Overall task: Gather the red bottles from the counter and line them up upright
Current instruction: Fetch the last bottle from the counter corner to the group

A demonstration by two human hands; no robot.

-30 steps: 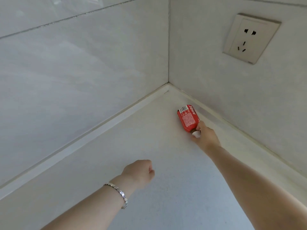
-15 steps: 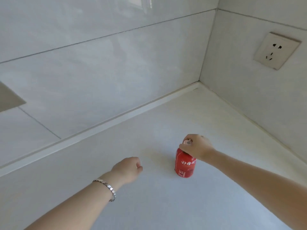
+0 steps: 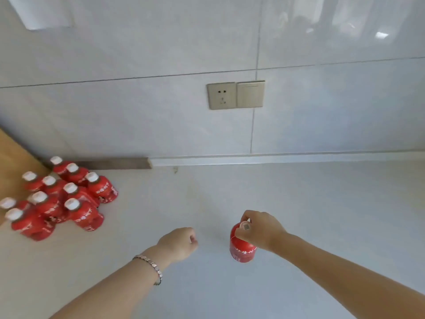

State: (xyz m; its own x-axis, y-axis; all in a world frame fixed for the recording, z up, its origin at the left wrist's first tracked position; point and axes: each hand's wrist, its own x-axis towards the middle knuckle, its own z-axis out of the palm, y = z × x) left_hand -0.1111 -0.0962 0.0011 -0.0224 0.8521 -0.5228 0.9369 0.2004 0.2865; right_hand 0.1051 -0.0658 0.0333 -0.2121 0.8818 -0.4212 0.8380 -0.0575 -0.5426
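A small red bottle [image 3: 242,250] with a white cap hangs upright just over the white counter [image 3: 299,203], and my right hand [image 3: 259,230] grips it by the cap from above. My left hand [image 3: 178,242], with a metal bracelet on the wrist, hovers beside it to the left, fingers curled into a loose fist with nothing in them. At the far left, several red bottles [image 3: 57,199] with white caps stand upright in a tight cluster on the counter.
A tiled wall runs along the back with a socket and switch plate [image 3: 235,95]. A wooden board [image 3: 11,157] sits at the far left behind the cluster. A dark strip [image 3: 112,163] lies along the wall base.
The view has swung left from the corner, bringing the bottle cluster into sight. My right hand has carried the red bottle, now upright, leftward along the counter. My left hand stays in a fist.
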